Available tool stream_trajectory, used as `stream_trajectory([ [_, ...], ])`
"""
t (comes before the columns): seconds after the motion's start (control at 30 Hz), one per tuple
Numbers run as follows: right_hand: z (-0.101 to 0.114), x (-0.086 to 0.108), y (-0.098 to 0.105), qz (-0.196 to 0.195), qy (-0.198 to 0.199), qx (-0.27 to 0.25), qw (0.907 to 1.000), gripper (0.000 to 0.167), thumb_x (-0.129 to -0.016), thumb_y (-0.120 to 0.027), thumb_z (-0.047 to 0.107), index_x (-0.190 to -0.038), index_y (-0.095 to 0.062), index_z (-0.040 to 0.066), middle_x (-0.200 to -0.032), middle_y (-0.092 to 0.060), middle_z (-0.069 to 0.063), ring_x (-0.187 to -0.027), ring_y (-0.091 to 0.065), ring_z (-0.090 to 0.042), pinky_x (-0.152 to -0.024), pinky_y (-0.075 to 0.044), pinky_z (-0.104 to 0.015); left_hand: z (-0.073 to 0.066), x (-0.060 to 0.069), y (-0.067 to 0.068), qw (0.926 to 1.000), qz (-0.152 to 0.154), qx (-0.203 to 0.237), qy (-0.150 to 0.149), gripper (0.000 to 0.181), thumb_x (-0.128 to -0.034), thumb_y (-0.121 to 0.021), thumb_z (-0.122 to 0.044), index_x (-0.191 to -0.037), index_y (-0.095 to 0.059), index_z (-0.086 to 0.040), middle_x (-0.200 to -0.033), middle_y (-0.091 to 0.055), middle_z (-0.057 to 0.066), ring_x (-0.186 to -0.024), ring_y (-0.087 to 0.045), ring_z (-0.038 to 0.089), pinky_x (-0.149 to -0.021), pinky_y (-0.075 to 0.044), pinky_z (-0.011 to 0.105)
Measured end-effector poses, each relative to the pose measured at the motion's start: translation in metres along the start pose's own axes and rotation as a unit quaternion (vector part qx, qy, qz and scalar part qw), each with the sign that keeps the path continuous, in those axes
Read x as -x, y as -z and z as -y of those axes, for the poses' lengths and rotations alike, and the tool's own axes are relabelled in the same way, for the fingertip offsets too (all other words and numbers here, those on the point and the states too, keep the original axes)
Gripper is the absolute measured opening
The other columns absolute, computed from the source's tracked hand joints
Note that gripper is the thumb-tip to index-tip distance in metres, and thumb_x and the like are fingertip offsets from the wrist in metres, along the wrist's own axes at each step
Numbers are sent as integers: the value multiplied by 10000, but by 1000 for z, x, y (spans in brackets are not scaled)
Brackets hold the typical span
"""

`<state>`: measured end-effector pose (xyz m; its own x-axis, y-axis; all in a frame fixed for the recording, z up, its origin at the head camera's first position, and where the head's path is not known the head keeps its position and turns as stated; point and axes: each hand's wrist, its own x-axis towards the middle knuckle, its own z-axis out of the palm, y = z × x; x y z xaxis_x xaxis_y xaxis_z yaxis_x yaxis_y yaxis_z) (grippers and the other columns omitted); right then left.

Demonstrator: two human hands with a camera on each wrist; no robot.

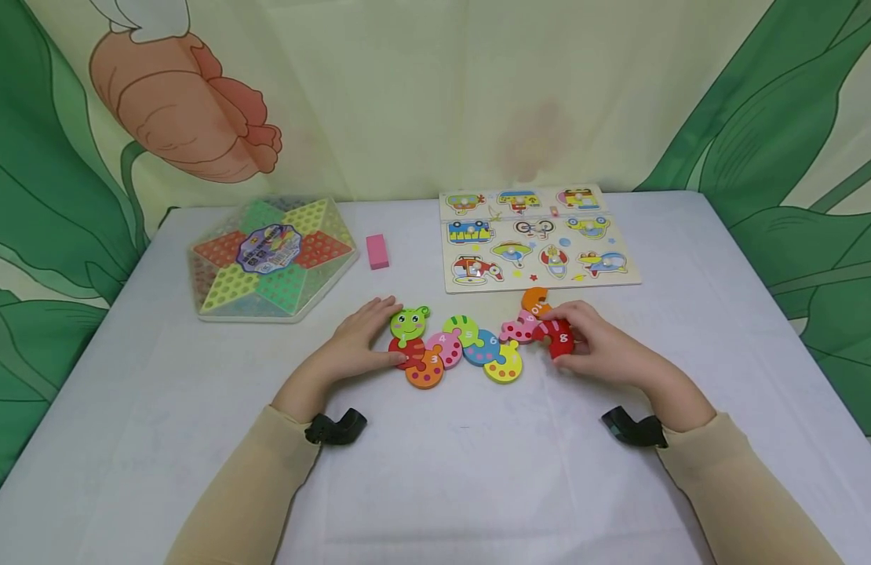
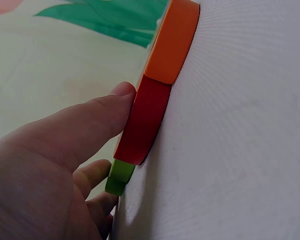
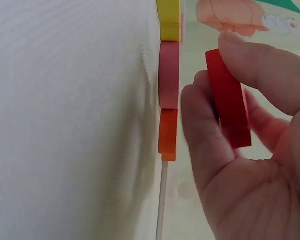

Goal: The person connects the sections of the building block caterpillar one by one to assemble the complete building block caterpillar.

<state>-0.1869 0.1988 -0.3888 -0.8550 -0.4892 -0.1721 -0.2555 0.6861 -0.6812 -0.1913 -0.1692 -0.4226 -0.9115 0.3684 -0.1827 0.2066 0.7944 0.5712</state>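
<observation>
My right hand (image 1: 608, 345) pinches the red puzzle piece (image 1: 560, 338) marked 8 between thumb and fingers, raised off the table in the right wrist view. Close by lie the pink piece (image 1: 518, 328) and the orange piece (image 1: 534, 300) marked 10. My left hand (image 1: 354, 341) rests at the left end of a caterpillar puzzle, thumb touching the red piece (image 2: 145, 120) and fingers beside the green smiling head (image 1: 409, 323). From there run joined pieces: orange (image 1: 424, 371), pink (image 1: 445, 348), green (image 1: 461, 328), blue (image 1: 483, 349) and yellow (image 1: 504, 364).
Behind the puzzle lies a wooden vehicle peg board (image 1: 534, 249). A clear-lidded bead box (image 1: 273, 259) stands at the back left, with a pink block (image 1: 377, 251) to its right. All lie on a white-covered table (image 1: 464, 486), with a printed curtain (image 1: 421, 94) behind.
</observation>
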Motion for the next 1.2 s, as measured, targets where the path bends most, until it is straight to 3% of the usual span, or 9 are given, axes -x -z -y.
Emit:
stream_trajectory([
  [0.13,4,-3,1,-15,-225,-211,9995,590,-781,-700,139,-1303,-430,194,-1298,-363,-129,-1131,-427,-315,-841,-520,-393,1,0,0,10000,-7,-43,1,816,-759,-647,-492,-1429,-276,-208,-1524,-181,12,-1417,-67,229,-1117,-99,532],
  [0.33,13,-19,-3,160,-386,-317,9986,592,-789,-695,148,-1314,-430,216,-1244,-463,-108,-1022,-475,-254,-788,-523,-322,2,-1,0,10000,-4,-47,-25,812,-763,-646,-491,-1429,-274,-212,-1525,-174,11,-1417,-64,229,-1118,-97,532],
  [0.57,16,-31,-7,497,-447,-432,9968,604,-785,-701,178,-1314,-410,211,-1248,-474,-106,-1090,-488,-255,-857,-509,-351,0,-2,-1,10000,21,-40,-88,796,-774,-645,-468,-1429,-274,-210,-1527,-168,11,-1418,-61,225,-1123,-90,519],
  [1.2,17,-19,5,342,-936,134,9949,595,-790,-695,223,-1309,-411,171,-1250,-469,-158,-1103,-449,-303,-810,-526,-371,1,0,0,10000,-37,-18,-56,807,-765,-649,-477,-1428,-279,-202,-1523,-183,15,-1417,-69,231,-1117,-97,531],
])
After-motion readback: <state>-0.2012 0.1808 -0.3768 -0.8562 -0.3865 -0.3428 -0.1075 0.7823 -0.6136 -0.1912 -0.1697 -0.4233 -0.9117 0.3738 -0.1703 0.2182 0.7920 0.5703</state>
